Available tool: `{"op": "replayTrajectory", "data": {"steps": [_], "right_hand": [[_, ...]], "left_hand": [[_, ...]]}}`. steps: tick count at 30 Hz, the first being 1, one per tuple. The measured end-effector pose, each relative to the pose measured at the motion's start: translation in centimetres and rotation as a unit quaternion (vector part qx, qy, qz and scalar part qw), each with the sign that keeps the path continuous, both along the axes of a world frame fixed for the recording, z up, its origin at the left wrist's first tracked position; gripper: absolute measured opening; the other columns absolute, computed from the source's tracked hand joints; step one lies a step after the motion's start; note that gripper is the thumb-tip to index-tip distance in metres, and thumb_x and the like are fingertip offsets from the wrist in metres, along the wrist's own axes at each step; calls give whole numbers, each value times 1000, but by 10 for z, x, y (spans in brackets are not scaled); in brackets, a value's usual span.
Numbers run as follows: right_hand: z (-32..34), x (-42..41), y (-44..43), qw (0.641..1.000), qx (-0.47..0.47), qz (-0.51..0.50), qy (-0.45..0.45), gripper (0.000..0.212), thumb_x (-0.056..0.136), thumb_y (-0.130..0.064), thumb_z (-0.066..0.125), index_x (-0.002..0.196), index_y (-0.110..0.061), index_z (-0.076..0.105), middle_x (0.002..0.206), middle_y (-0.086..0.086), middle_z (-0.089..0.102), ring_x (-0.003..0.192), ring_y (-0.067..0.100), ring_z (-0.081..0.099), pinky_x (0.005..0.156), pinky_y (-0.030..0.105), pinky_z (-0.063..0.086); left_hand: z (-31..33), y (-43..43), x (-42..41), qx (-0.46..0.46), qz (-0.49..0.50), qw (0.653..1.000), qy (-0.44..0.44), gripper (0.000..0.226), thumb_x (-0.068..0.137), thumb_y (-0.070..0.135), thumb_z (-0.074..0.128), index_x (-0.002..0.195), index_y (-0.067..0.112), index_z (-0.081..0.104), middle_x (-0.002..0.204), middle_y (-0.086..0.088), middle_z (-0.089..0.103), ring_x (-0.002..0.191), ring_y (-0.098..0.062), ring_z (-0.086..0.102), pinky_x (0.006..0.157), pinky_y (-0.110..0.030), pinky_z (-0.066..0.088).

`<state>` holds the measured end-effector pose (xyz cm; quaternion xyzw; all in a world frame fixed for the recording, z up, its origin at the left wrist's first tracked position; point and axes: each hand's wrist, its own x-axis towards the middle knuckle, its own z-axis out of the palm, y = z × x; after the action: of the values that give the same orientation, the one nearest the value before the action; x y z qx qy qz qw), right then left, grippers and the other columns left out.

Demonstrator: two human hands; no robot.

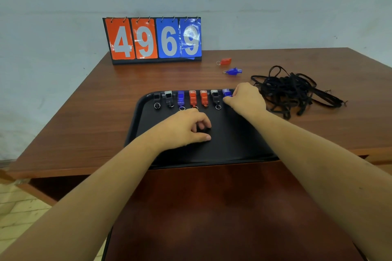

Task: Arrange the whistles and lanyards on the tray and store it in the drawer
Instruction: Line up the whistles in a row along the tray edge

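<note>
The black tray point(233, 146) sits on the brown table point(84, 123), and along its far edge runs a neat row of whistles point(193, 98): black, black, blue, two orange, another black, each with its ring toward the person. At the right end of that row the right hand point(244, 99) pinches a blue whistle point(226, 93) between its fingertips, right at the tray's far rim. The left hand point(182, 129) rests on the tray's bare middle, fingers loosely curled, holding nothing. Beyond the tray, a red whistle point(225, 61) and a loose blue one point(233, 71) lie on the table. To the right, the black lanyards point(290, 91) lie in a tangled heap beside the tray. A flip scoreboard point(152, 40) reading 4969 stands at the back.
</note>
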<state>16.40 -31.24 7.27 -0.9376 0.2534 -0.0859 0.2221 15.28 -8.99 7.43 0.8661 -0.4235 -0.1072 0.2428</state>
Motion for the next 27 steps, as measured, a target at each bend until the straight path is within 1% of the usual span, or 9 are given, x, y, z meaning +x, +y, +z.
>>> {"op": "replayTrajectory", "data": {"steps": [5,8,12,16,18,20,23,25,27], "right_hand": [[0,0,5,1000,12,8,3,30,89,-37,70,98,-8,70,84,7,67,72,18,62,56,27,42],[1,0,7,1000,8,4,-3,33,88,-39,70,97,-8,68,82,7,65,71,19,61,53,26,39],[4,-2,6,1000,7,10,-16,35,91,-43,66,81,-9,62,63,1,52,55,13,50,48,26,34],[14,-10,-9,998,43,19,-50,37,93,-34,62,64,-14,53,56,0,47,51,14,45,54,26,43],[24,-13,-21,994,63,19,-82,28,94,-26,59,70,-12,55,65,3,53,60,16,50,60,28,45],[35,-13,-34,992,61,23,-105,20,95,-23,58,80,-10,60,78,7,57,71,17,53,60,23,43],[46,-2,-54,993,43,37,-106,12,98,-22,58,98,-11,62,91,1,59,74,9,52,59,18,37],[48,13,-68,994,25,47,-99,19,97,-21,60,113,-12,63,105,0,61,86,9,54,72,20,40],[45,30,-81,993,17,66,-93,29,96,-20,61,124,-13,61,118,3,63,97,13,56,82,25,43]], "left_hand": [[0,-1,-1,2,7,1000,5,27,87,39,71,111,30,63,101,12,54,81,-5,56,74,-17,44],[0,-2,-1,3,13,1000,11,26,86,39,71,109,29,64,100,12,55,80,-5,56,71,-16,43],[7,-3,1,13,10,1000,26,23,87,39,70,108,29,65,97,12,60,77,-2,58,69,-15,43],[29,-4,11,-8,21,999,36,17,91,38,64,107,31,66,97,14,65,85,1,61,73,-15,46],[42,-7,23,-40,44,998,28,13,92,38,63,102,32,67,94,13,67,84,-1,63,75,-19,49],[54,-16,39,-73,77,994,18,9,92,35,63,98,30,68,90,13,67,79,-3,63,71,-22,50],[65,-41,75,-80,118,990,-13,8,94,33,61,98,28,66,93,16,63,83,2,58,71,-18,40],[68,-63,100,-70,133,988,-21,12,95,30,59,103,24,66,99,13,62,90,-2,56,74,-18,38],[66,-86,127,-58,143,988,-31,17,94,27,58,107,20,65,105,7,61,95,-9,55,80,-24,38]]}}
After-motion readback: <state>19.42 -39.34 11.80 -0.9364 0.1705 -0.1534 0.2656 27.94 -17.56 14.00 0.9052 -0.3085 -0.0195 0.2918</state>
